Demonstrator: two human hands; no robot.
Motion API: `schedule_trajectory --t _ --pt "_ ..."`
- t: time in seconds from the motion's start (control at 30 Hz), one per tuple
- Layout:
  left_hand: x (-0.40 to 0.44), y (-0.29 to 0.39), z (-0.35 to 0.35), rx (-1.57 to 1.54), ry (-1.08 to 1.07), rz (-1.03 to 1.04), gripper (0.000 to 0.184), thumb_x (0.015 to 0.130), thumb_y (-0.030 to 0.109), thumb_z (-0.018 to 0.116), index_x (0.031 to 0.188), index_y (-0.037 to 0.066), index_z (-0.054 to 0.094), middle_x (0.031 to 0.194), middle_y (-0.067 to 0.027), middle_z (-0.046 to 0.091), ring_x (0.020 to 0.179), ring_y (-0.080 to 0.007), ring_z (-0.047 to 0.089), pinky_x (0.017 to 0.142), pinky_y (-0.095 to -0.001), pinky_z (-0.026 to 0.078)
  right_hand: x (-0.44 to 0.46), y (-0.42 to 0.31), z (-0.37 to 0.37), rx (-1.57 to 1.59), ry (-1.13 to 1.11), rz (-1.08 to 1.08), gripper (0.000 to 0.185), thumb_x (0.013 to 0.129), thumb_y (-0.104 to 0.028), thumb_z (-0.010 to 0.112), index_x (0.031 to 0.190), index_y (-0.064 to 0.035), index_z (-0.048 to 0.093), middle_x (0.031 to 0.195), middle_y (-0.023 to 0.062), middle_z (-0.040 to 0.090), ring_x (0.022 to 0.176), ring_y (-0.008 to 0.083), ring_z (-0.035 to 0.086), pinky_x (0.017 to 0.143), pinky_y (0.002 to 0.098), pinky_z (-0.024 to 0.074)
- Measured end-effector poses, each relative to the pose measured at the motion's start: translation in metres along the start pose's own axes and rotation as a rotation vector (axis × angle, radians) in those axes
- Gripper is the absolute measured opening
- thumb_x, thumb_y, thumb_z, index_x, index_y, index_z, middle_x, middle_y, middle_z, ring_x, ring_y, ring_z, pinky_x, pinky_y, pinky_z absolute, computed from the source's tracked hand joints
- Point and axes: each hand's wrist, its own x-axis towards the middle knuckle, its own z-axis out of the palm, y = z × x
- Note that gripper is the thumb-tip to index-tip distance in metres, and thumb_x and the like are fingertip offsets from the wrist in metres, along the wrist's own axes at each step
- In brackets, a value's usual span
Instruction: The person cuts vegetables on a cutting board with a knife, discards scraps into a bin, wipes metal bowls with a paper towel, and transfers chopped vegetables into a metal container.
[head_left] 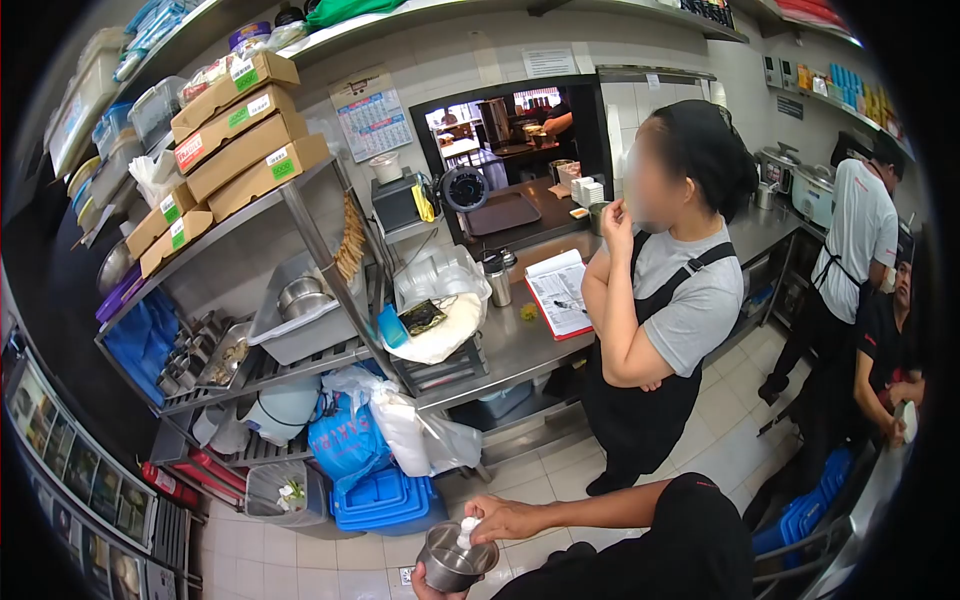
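Observation:
Low in the view, my left hand [428, 584] grips the near left side of a small round steel bowl [452, 573], its fingers partly cut off by the frame edge. My right hand [503, 520] reaches in from the right and is closed on a small white thing [467, 532], held at the bowl's far rim. Whether it is cloth, paper or something else cannot be made out. The bowl is tilted a little toward me, and its inside looks grey.
A person in a black apron [650, 420] stands close ahead by a steel counter [490, 370] with a clipboard [560, 290]. Two more people are at the right. On the left stand a loaded metal shelf [300, 220], a blue-lidded box [385, 503] and a bin [287, 492].

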Motion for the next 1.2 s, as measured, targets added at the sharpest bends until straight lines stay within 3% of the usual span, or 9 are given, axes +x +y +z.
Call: schedule_trajectory --t 0.3,0.5,0.57,0.7,0.83,0.97,1.03,1.1,1.2 --pt "0.019 -0.02 -0.006 0.044 -0.055 -0.293 0.065 0.08 0.056 0.049 0.126 0.011 0.047 0.114 -0.0169 0.058 0.094 -0.0393 0.06 0.055 -0.0517 0.054 0.017 -0.009 0.023 0.123 0.167 0.055 0.018 0.09 -0.022 0.059 0.096 -0.0074 0.067 0.106 0.0111 0.045 0.099 0.0237 0.048 0.085 0.0323 0.0403" --pt "0.013 -0.019 -0.015 0.074 0.056 -0.264 0.066 0.078 0.059 0.049 0.125 0.012 0.047 0.11 -0.0145 0.059 0.09 -0.0373 0.06 0.057 -0.05 0.052 -0.012 0.003 0.049 0.683 -0.314 0.34 0.019 0.088 -0.015 0.057 0.097 -0.002 0.066 0.101 0.0086 0.055 0.089 0.0158 0.053 0.075 0.0295 0.0445" --pt "0.012 -0.024 -0.009 0.031 0.038 -0.3 0.064 0.079 0.057 0.049 0.124 0.011 0.047 0.108 -0.0142 0.059 0.088 -0.0367 0.06 0.058 -0.0503 0.053 -0.011 0.001 0.056 0.665 -0.262 0.303 0.017 0.085 -0.011 0.058 0.096 -0.0005 0.066 0.095 0.0079 0.059 0.083 0.0159 0.055 0.072 0.0301 0.0453" --pt "0.008 -0.034 -0.003 0.044 0.135 -0.312 0.063 0.08 0.057 0.049 0.123 0.01 0.047 0.103 -0.0143 0.06 0.081 -0.0364 0.062 0.055 -0.0485 0.054 0.006 -0.023 0.046 0.551 -0.338 0.449 0.016 0.079 -0.004 0.058 0.092 0.0036 0.064 0.085 0.0093 0.064 0.077 0.0202 0.06 0.069 0.0338 0.0466" --pt "0.003 -0.034 -0.001 0.112 0.101 -0.285 0.06 0.083 0.054 0.049 0.124 0.01 0.047 0.105 -0.0158 0.06 0.082 -0.0347 0.062 0.058 -0.047 0.054 0.0 -0.007 0.058 0.08 0.013 -0.004 0.015 0.07 -0.005 0.059 0.081 0.0034 0.062 0.089 0.0177 0.062 0.073 0.0345 0.063 0.06 0.0403 0.0484" --pt "0.002 -0.039 -0.009 0.212 0.151 -0.181 0.058 0.086 0.047 0.052 0.129 0.01 0.043 0.115 -0.0161 0.057 0.099 -0.0327 0.059 0.079 -0.0467 0.052 -0.012 -0.008 0.066 -0.276 -0.203 0.435 0.026 0.07 -0.005 0.059 0.095 0.0001 0.062 0.093 0.0217 0.062 0.08 0.037 0.064 0.064 0.0446 0.0508" --pt "0.003 -0.039 -0.021 0.227 0.139 -0.142 0.06 0.082 0.042 0.057 0.128 0.008 0.042 0.117 -0.0171 0.054 0.102 -0.0333 0.057 0.083 -0.0461 0.049 -0.017 -0.007 0.064 0.019 -0.485 0.529 0.037 0.069 -0.004 0.06 0.106 0.0008 0.059 0.099 0.0233 0.062 0.077 0.039 0.064 0.065 0.0432 0.0513" --pt "0.011 -0.041 -0.039 0.221 0.073 -0.103 0.062 0.078 0.037 0.062 0.128 0.005 0.041 0.119 -0.0181 0.052 0.104 -0.0339 0.054 0.087 -0.0456 0.046 -0.024 -0.021 0.053 0.178 -0.324 0.321 0.028 0.072 -0.006 0.054 0.098 0.002 0.057 0.063 0.0167 0.058 0.058 0.0295 0.062 0.049 0.0404 0.0463" --pt "0.027 -0.042 -0.066 0.189 -0.035 -0.03 0.068 0.072 0.03 0.069 0.127 0.002 0.04 0.122 -0.0196 0.049 0.108 -0.0348 0.051 0.093 -0.0448 0.042 0.002 -0.033 0.035 1.061 -0.473 0.899 0.021 0.079 -0.009 0.052 0.099 -0.0051 0.059 0.06 0.0033 0.052 0.047 0.0138 0.049 0.036 0.0296 0.035"
